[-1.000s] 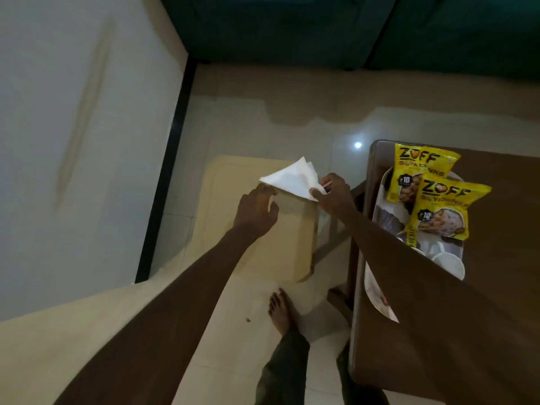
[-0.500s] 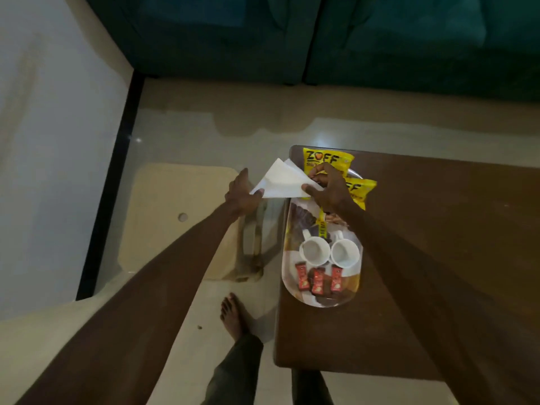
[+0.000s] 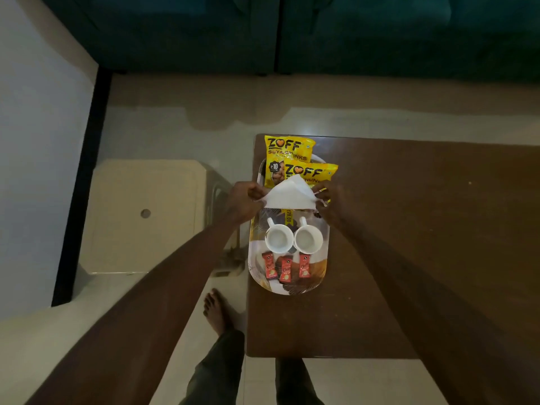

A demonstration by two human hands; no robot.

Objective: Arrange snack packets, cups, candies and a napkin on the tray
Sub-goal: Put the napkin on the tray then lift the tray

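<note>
A white napkin point(image 3: 289, 194), folded into a triangle, hangs above the patterned tray point(image 3: 323, 270), over the lower edge of the snack packets. My left hand point(image 3: 244, 201) pinches its left corner and my right hand point(image 3: 328, 200) pinches its right corner. Two yellow snack packets point(image 3: 287, 153) lie overlapping at the tray's far end. Two white cups point(image 3: 279, 238) point(image 3: 308, 239) stand side by side in the middle. Three red candies point(image 3: 285, 267) lie in a row at the near end.
The tray rests at the left edge of a dark brown wooden table point(image 3: 409, 244). A cream plastic stool point(image 3: 140, 217) stands on the tiled floor to the left. A dark green sofa point(image 3: 292, 30) runs along the far side. My bare foot point(image 3: 216, 311) is beside the table.
Both hands carried the napkin rightward from above the stool to above the tray. The view swung right, bringing the whole tray and table into sight.
</note>
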